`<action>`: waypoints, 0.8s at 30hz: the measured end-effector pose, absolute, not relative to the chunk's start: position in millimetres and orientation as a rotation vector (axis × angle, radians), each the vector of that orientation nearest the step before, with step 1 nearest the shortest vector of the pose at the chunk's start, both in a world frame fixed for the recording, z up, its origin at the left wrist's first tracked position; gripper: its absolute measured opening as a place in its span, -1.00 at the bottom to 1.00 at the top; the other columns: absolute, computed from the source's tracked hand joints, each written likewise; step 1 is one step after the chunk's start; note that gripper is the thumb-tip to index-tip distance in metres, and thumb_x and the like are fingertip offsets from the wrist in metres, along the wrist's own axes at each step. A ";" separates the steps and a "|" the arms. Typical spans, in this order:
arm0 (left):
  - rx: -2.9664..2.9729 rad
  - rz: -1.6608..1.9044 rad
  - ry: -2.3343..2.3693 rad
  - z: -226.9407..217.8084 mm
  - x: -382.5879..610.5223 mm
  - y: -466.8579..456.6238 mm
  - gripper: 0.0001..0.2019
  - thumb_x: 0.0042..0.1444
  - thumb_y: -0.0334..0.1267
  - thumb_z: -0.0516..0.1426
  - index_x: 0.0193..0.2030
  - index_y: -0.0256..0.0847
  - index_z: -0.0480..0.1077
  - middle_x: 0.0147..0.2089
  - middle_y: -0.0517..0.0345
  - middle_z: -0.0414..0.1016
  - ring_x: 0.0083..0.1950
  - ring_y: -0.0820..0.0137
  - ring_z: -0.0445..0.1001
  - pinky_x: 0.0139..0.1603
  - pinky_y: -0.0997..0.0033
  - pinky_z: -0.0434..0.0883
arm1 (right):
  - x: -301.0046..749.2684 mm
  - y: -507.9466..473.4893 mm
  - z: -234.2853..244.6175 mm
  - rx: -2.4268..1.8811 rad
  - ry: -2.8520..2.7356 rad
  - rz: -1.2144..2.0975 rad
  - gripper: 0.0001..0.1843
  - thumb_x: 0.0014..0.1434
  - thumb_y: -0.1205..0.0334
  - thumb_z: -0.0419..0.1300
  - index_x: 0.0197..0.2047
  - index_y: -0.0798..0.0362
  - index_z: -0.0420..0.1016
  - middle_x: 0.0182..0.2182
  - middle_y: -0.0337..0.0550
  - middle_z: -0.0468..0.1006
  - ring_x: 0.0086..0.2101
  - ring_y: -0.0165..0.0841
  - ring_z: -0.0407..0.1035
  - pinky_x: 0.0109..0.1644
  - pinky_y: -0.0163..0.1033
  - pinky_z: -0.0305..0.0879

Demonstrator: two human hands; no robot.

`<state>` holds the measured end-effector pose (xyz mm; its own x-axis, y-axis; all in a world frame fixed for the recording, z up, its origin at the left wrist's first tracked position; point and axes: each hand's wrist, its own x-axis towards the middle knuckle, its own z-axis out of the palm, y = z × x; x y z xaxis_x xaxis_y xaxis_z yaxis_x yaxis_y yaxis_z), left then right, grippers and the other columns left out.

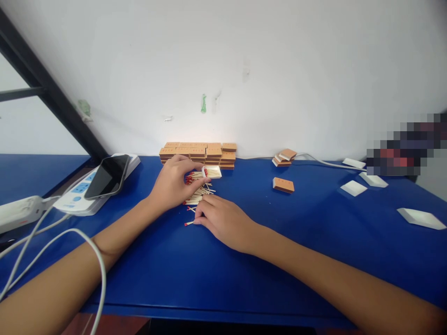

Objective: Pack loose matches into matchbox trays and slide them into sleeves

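With thumb and forefinger, my left hand (171, 184) grips the left end of a small white matchbox tray (216, 173); red-headed matches lie inside it. A loose heap of matches (193, 200) spreads on the blue table just below the tray, partly covered by both hands. My right hand (226, 221) is closed in a pinch at the near side of the heap, on a single match (189, 224) whose red head points left. Behind the tray, orange matchboxes (190, 152) are stacked against the wall.
To the right sit a lone matchbox (283, 185) and a small pile of matchbox sleeves (287, 154). White trays (353, 188) are scattered farther right. A phone (108, 177) rests on a power strip (75, 204) at left. White cables (101, 265) cross over my left forearm.
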<state>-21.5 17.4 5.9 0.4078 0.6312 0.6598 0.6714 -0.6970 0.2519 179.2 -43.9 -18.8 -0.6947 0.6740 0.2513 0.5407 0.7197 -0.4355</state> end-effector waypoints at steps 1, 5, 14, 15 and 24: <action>-2.591 -1.176 -1.195 5.6 -21.7 17.6 -0.72 0.31 0.02 0.35 -0.01 -0.10 0.67 -0.10 0.03 0.74 0.01 0.09 0.58 0.06 0.02 0.54 | 179.2 -43.5 -19.7 -0.940 -2.540 0.449 -0.85 0.51 0.23 0.26 -0.16 0.09 0.53 -0.13 -0.08 0.62 -0.08 -0.26 0.51 0.07 -0.13 0.41; -2.590 -1.164 -1.184 4.7 -22.3 17.9 -0.72 0.31 -0.01 0.35 0.01 -0.11 0.67 -0.09 0.02 0.74 0.02 0.08 0.58 0.07 0.01 0.54 | 178.2 -43.3 -23.8 -0.957 -2.572 0.378 -0.80 0.52 0.19 0.25 -0.15 0.12 0.53 -0.13 -0.03 0.62 -0.05 -0.22 0.52 0.07 -0.10 0.43; -2.596 -1.158 -1.205 6.3 -22.9 17.3 -0.73 0.30 -0.01 0.36 0.01 -0.09 0.67 -0.08 0.02 0.74 0.04 0.08 0.58 0.10 0.02 0.54 | 196.7 -30.4 -17.1 -0.930 -2.453 0.373 -0.84 0.56 0.27 0.16 -0.15 0.04 0.46 -0.14 -0.10 0.56 -0.12 -0.27 0.45 0.05 -0.13 0.37; -2.601 -1.162 -1.193 6.1 -23.0 17.3 -0.73 0.30 -0.01 0.36 0.02 -0.10 0.67 -0.08 0.02 0.74 0.04 0.08 0.58 0.10 0.02 0.54 | 203.5 -25.2 -14.0 -0.944 -2.413 0.369 -0.84 0.56 0.28 0.13 -0.14 0.03 0.45 -0.14 -0.11 0.55 -0.14 -0.28 0.44 0.04 -0.13 0.36; -2.739 -1.227 -1.075 4.4 -14.3 9.4 -0.70 0.29 -0.02 0.40 0.05 -0.11 0.66 -0.06 0.05 0.73 0.03 0.15 0.59 0.07 0.10 0.55 | 239.0 6.9 -2.9 -1.073 -2.192 0.264 -0.87 0.50 0.27 0.11 -0.15 0.01 0.42 -0.17 -0.12 0.48 -0.21 -0.27 0.35 -0.10 -0.16 0.24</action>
<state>-14.3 9.4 4.4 0.4770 0.5968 0.6453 0.5612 -0.7718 0.2990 239.0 6.9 -2.9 -0.4342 0.7603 0.4831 0.6240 0.6407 -0.4475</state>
